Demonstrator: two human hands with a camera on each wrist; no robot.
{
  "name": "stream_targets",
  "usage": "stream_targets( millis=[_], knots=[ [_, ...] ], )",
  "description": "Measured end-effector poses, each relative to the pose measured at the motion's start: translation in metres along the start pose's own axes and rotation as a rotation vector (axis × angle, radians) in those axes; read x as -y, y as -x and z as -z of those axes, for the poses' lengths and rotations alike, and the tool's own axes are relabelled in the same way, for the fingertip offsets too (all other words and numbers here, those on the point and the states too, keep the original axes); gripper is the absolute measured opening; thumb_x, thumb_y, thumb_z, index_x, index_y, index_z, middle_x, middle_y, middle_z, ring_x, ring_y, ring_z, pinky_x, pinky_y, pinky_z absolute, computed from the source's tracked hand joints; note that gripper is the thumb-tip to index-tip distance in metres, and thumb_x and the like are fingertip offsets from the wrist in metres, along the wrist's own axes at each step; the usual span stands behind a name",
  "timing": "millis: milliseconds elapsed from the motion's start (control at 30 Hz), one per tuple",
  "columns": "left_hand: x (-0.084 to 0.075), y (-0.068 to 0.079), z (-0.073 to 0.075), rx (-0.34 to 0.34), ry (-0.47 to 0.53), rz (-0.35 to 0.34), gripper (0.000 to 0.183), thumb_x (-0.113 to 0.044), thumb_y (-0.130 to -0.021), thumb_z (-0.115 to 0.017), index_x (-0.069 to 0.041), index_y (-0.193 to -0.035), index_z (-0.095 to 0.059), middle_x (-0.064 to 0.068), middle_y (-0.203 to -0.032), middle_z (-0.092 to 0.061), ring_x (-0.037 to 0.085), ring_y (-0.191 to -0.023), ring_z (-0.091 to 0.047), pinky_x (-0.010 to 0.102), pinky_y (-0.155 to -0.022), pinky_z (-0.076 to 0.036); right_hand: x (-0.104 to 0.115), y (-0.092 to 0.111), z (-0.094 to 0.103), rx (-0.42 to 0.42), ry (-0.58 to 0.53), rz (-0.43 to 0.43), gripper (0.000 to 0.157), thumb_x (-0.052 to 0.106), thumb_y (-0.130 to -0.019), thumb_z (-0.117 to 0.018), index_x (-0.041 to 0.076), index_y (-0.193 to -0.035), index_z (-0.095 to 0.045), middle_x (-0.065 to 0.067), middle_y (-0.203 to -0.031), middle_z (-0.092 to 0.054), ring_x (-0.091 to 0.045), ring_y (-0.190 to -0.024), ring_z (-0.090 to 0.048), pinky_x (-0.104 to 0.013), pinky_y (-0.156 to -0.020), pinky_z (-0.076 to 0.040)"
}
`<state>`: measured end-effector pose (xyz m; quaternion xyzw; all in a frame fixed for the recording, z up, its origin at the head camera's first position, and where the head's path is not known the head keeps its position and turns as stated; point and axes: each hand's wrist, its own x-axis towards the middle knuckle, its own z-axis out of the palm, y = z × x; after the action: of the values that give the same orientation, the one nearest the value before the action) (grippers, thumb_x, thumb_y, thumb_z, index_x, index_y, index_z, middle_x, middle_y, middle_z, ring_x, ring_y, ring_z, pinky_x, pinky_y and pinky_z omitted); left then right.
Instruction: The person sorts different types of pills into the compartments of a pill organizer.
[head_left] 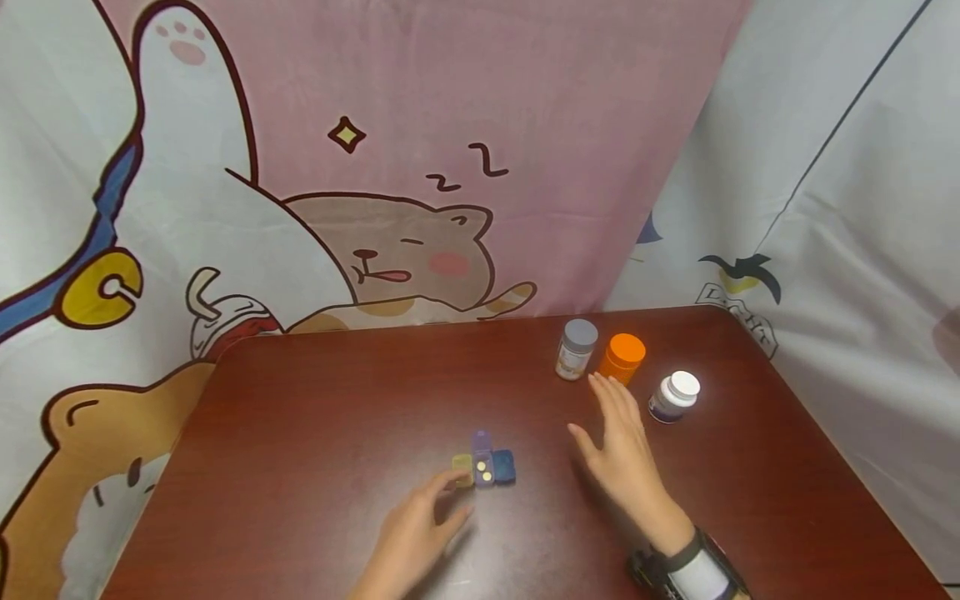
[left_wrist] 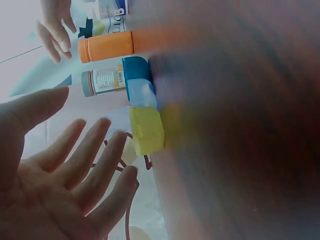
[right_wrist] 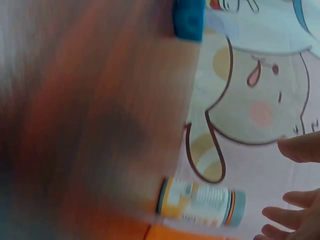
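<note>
The left hand (head_left: pixel 412 533) is hovering just beside the pill box (head_left: pixel 483 457), which is sitting on the table (head_left: pixel 337 417) and holding two pale pills (head_left: pixel 484 472); its fingers are standing loosely apart. The right hand (head_left: pixel 624 462), fingers also standing wide, is hanging near the orange bottle (head_left: pixel 624 354), between the grey-capped bottle (head_left: pixel 576 350) and the white-capped bottle (head_left: pixel 673 398)

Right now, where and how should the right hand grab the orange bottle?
Probably round the upper body of the orange bottle, just below its cap, the right hand coming from the near right side. It stands upright with straight walls; the grey-capped bottle sits close on its left, while the white bottle on the right leaves a wider gap for fingers.
</note>
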<state>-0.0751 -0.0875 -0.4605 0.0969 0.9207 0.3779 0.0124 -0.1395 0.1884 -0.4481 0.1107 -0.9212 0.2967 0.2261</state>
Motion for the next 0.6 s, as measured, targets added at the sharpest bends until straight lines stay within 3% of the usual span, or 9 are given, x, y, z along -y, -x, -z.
stream_targets(
  millis=[367,600],
  knots=[
    [0.007,-0.024,0.005,-0.094,-0.146,-0.094,0.056,-0.026,-0.068,-0.080,-0.014,-0.119,-0.061,0.008,-0.117,-0.067,0.026,-0.103,-0.061,0.054,-0.083,-0.055,0.046,0.012,-0.021,0.281,0.058,0.069,0.071,0.027,-0.077,-0.075,0.007,-0.138,-0.044,-0.013,-0.142,-0.049,-0.029,-0.129,-0.041,-0.057,-0.103,-0.041],
    [0.014,-0.036,0.006,-0.038,-0.263,-0.101,0.061,-0.033,-0.064,-0.081,-0.014,-0.119,-0.062,0.009,-0.118,-0.067,0.029,-0.104,-0.061,0.057,-0.081,-0.054,0.068,0.014,-0.038,0.365,0.029,0.108,0.063,0.030,-0.080,-0.072,0.008,-0.135,-0.049,-0.011,-0.138,-0.053,-0.026,-0.124,-0.046,-0.053,-0.101,-0.043]
  ],
)
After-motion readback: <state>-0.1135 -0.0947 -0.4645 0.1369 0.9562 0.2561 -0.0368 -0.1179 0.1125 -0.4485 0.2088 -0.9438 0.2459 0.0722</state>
